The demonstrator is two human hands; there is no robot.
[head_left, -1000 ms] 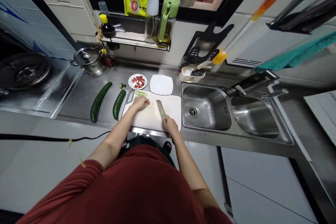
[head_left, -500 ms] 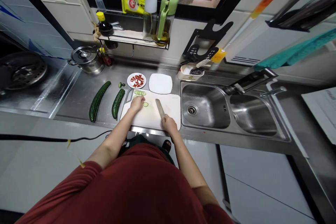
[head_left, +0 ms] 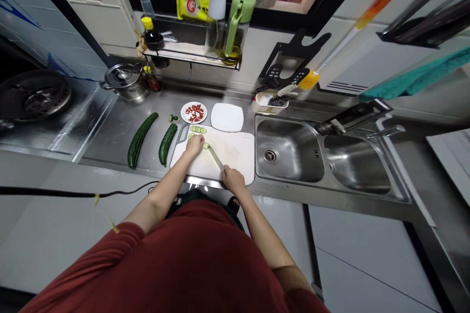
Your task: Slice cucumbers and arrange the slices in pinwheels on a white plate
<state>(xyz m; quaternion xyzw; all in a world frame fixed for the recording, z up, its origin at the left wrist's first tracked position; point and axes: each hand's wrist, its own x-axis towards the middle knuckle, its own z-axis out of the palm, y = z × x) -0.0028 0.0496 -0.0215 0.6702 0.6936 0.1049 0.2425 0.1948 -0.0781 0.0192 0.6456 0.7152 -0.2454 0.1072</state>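
On the white cutting board [head_left: 235, 156], my right hand [head_left: 234, 179] grips a kitchen knife [head_left: 215, 156] by its handle. The blade points up and left, and its tip meets a round cucumber slice [head_left: 206, 145]. Just left of that slice is my left hand [head_left: 194, 145], its fingers curled together; what they hold, if anything, is hidden. Several overlapping cucumber slices [head_left: 199, 129] lie at the board's far left edge, with more partly covered by my left hand. Left of the board rest a shorter cucumber [head_left: 168, 144] and a longer one [head_left: 143, 140].
Behind the board are a plate of chopped red pieces [head_left: 194, 113], a white square plate [head_left: 226, 117] and small green cucumber ends [head_left: 173, 118]. To the right is a double sink [head_left: 290, 149]. A lidded pot [head_left: 127, 83] stands back left, under a shelf [head_left: 194, 54] with bottles.
My right hand has swung the knife left, bringing its tip from the bare board to the single slice. My left hand stays close by that slice. The whole view has shifted slightly.
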